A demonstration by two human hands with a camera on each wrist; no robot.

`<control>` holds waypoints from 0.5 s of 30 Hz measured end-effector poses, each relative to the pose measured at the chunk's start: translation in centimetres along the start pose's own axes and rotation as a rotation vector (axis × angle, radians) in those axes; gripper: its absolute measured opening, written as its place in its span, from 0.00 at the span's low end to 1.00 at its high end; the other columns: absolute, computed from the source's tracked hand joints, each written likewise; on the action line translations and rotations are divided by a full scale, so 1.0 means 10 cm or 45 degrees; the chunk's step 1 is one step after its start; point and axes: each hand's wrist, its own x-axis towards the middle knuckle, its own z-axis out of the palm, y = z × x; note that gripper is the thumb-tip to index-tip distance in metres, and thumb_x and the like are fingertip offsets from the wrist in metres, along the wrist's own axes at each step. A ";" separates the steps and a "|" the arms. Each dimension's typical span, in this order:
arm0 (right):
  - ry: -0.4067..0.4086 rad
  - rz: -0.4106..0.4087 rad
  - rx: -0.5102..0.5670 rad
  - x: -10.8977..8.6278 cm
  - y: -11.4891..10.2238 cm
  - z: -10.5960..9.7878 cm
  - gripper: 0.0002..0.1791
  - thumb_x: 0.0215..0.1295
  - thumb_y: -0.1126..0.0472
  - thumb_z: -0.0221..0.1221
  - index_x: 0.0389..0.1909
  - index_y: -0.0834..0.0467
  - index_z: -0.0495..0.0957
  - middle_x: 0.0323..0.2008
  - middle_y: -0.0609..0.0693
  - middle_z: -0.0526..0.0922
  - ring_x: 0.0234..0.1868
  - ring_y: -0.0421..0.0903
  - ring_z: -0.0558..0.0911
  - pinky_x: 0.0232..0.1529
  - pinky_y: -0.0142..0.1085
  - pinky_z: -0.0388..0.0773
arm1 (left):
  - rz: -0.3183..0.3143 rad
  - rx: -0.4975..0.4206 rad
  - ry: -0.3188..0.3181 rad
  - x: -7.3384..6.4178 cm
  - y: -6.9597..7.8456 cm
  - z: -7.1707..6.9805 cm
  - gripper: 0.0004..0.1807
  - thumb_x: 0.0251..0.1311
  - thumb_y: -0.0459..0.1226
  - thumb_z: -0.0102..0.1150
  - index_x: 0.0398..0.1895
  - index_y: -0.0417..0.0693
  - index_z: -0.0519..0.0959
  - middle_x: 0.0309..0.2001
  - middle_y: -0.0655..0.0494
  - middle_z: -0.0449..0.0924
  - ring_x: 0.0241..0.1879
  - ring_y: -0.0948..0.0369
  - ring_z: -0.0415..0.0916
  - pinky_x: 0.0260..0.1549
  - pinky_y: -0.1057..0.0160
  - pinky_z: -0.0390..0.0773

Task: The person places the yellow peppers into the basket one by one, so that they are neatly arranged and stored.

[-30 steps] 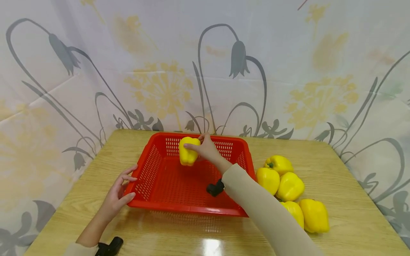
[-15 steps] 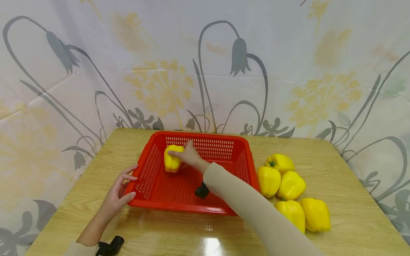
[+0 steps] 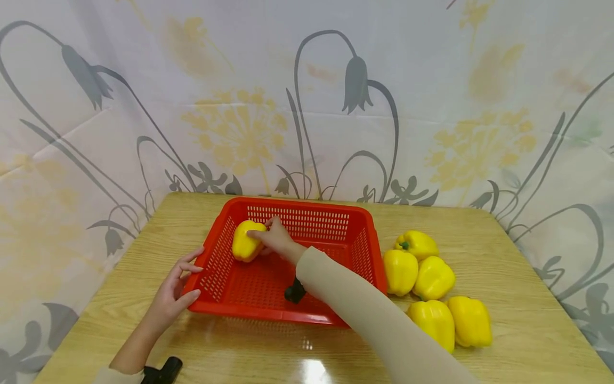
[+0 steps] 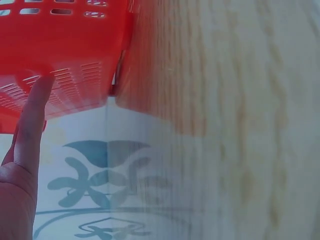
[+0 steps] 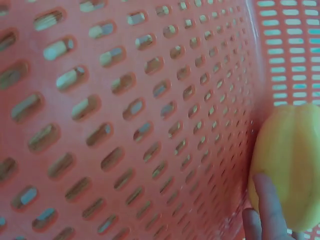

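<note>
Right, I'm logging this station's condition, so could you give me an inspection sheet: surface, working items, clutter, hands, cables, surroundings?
Surface: wood-grain table, with glare at the near side.
Working items: red perforated basket upright on the table; one yellow pepper inside, near its left wall; five more yellow peppers grouped on the table to the basket's right.
Clutter: nothing seen.
Hands: left hand touches the basket's left side; right hand holds the pepper inside. A black device shows at each wrist.
Cables: nothing seen.
Surroundings: pale backdrop with grey and yellow floral print.
</note>
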 end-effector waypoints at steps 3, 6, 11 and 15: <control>-0.007 0.034 0.053 0.01 -0.02 -0.02 0.26 0.57 0.59 0.64 0.48 0.62 0.59 0.44 0.59 0.67 0.38 0.54 0.81 0.37 0.45 0.79 | -0.016 0.014 0.004 -0.01 0.00 0.00 0.18 0.48 0.14 0.47 0.44 0.27 0.62 0.68 0.50 0.55 0.67 0.62 0.49 0.57 0.73 0.54; -0.015 0.056 0.081 0.01 -0.03 -0.05 0.28 0.57 0.61 0.64 0.52 0.63 0.59 0.47 0.61 0.66 0.41 0.56 0.80 0.38 0.45 0.79 | -0.035 0.028 0.001 -0.01 0.01 0.01 0.18 0.48 0.14 0.47 0.44 0.28 0.63 0.68 0.51 0.56 0.66 0.63 0.49 0.57 0.73 0.54; -0.006 0.071 0.065 -0.06 -0.11 -0.11 0.29 0.56 0.60 0.64 0.52 0.63 0.60 0.48 0.60 0.67 0.43 0.55 0.79 0.40 0.46 0.78 | -0.023 0.033 -0.004 0.00 0.02 0.04 0.19 0.47 0.14 0.47 0.45 0.27 0.62 0.68 0.50 0.55 0.66 0.63 0.49 0.56 0.73 0.55; -0.030 0.095 0.141 -0.22 -0.28 -0.18 0.26 0.57 0.61 0.64 0.51 0.62 0.61 0.48 0.59 0.68 0.48 0.58 0.75 0.45 0.47 0.76 | -0.002 0.031 0.012 -0.01 0.04 0.03 0.19 0.47 0.14 0.47 0.45 0.27 0.63 0.67 0.50 0.56 0.65 0.63 0.51 0.56 0.73 0.56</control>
